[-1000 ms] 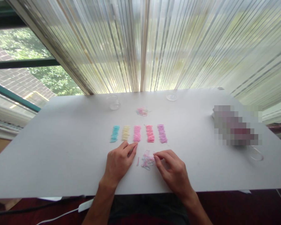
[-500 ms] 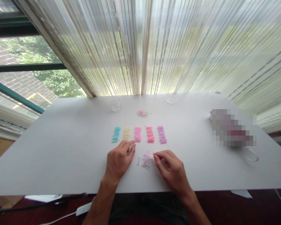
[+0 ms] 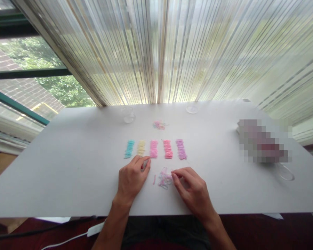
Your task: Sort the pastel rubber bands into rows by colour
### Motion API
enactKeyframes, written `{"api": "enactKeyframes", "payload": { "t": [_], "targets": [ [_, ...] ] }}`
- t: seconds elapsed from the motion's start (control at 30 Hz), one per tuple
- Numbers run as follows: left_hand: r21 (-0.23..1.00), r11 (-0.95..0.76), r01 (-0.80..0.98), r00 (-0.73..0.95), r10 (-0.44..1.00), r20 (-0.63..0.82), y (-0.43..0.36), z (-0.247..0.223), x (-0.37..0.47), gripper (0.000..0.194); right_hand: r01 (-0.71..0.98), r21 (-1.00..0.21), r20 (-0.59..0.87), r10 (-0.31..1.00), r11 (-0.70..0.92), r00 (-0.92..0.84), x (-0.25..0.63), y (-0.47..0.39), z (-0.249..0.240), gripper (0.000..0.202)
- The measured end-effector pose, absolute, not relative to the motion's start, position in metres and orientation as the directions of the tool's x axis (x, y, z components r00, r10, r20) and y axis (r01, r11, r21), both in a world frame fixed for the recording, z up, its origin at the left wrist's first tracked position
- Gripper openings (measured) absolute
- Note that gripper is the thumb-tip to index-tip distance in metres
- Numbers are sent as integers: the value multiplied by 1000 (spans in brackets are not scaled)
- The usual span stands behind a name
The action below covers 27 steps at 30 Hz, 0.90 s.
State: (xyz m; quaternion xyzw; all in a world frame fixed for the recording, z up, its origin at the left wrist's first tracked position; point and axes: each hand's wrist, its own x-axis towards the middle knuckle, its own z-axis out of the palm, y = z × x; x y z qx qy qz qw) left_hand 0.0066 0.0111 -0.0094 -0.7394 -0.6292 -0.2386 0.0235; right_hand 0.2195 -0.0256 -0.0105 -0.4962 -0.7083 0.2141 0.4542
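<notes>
Five short columns of small bands lie side by side on the white table (image 3: 67,163): turquoise (image 3: 129,149), pale yellow (image 3: 141,148), pink (image 3: 153,149), coral (image 3: 168,149) and purple (image 3: 181,149). My left hand (image 3: 134,175) rests below the yellow and pink columns, thumb and forefinger curved with a gap between them. By the right edge of a loose pile of mixed bands (image 3: 164,178), my right hand (image 3: 191,187) has thumb and forefinger pinched; what they hold, if anything, is too small to name. A single pink band (image 3: 154,179) lies left of the pile.
Another small pile of bands (image 3: 159,125) lies behind the columns. A clear container (image 3: 128,115) and a clear round lid (image 3: 192,109) are near the curtain (image 3: 146,52). A blurred-out object (image 3: 262,142) with a strap loop lies at the right.
The view has shifted slightly. Both hands keep nearly the same place and pose, and the bands look unmoved.
</notes>
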Motion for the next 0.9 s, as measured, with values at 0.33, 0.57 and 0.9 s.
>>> {"api": "enactKeyframes", "payload": {
  "t": [0.33,0.57,0.9],
  "targets": [
    [301,-218,928,98,925,367,13,-7,11,20,508,-756,425,900,412,-98,219,-25,-9,12],
    [324,-228,918,104,928,358,15,-6,11,18,503,-759,420,901,414,-109,220,-25,-11,10],
    [342,-306,889,189,923,335,20,-7,10,13,507,-761,404,907,405,-118,220,-25,-12,10]
  ]
}}
